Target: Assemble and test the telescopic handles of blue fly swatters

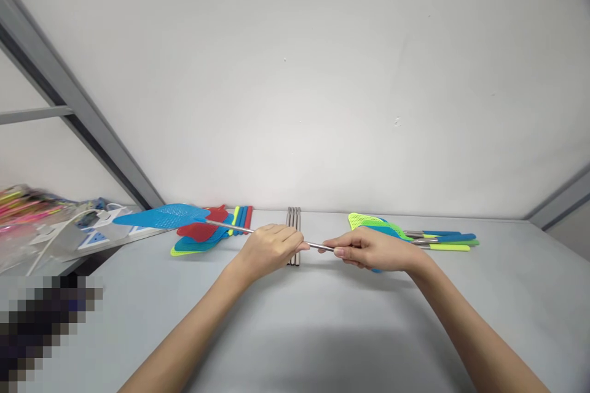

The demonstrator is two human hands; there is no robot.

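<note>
A fly swatter (159,216) with a perforated blue head and a thin metal rod is held above the table, its head pointing left. My left hand (274,247) is closed around the middle of the rod. At the rod's right end, my right hand (375,250) pinches it between thumb and fingers. Below the blue head lie loose swatter heads (198,232) in red, blue and yellow-green. Several metal rods (297,221) lie side by side behind my left hand. Fly swatters with coloured handles (449,247) lie behind my right hand, which partly hides their heads.
Short yellow, blue and red handles (242,219) lie in a row near the wall on the grey table (322,331). At the left, a white power strip (99,236) with cables sits beside bagged colourful items (23,212). Grey metal posts (83,92) frame the sides.
</note>
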